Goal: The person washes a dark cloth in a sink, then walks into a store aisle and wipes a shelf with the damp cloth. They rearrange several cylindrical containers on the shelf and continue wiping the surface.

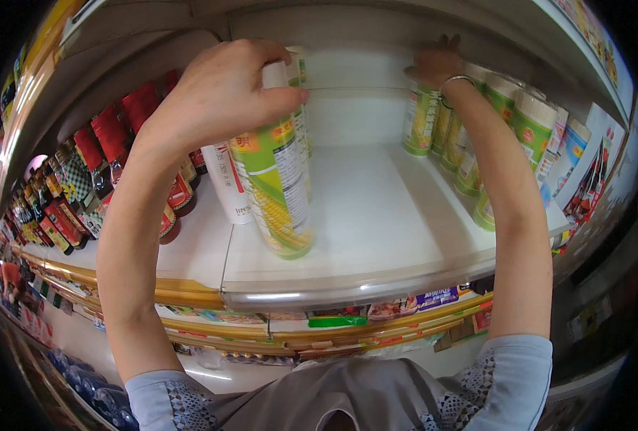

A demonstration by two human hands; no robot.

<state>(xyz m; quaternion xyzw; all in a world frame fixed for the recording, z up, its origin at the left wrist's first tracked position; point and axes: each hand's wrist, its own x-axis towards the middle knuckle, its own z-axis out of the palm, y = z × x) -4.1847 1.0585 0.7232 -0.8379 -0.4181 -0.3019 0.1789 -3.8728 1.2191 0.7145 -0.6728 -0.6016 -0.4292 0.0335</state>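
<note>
My left hand [227,94] is on the top of a tall green and yellow canister with corn pictured on it [278,199], thumb and fingers around its pale lid. The canister stands upright near the front of the white shelf [373,215]. More such canisters stand behind it, and a white canister [227,183] stands to its left. My right hand [437,62], blurred, is at the back right, over the rearmost canister [419,118] of a row of green ones; its fingers are spread, and whether they touch the lid I cannot tell.
Sauce bottles with red caps [108,134] stand on the left shelf. A clear plastic edge strip [351,291] runs along the shelf front. Lower shelves hold packaged goods [394,308]. At the right end are a blue and white canister [567,145] and a printed panel. Another shelf overhangs above.
</note>
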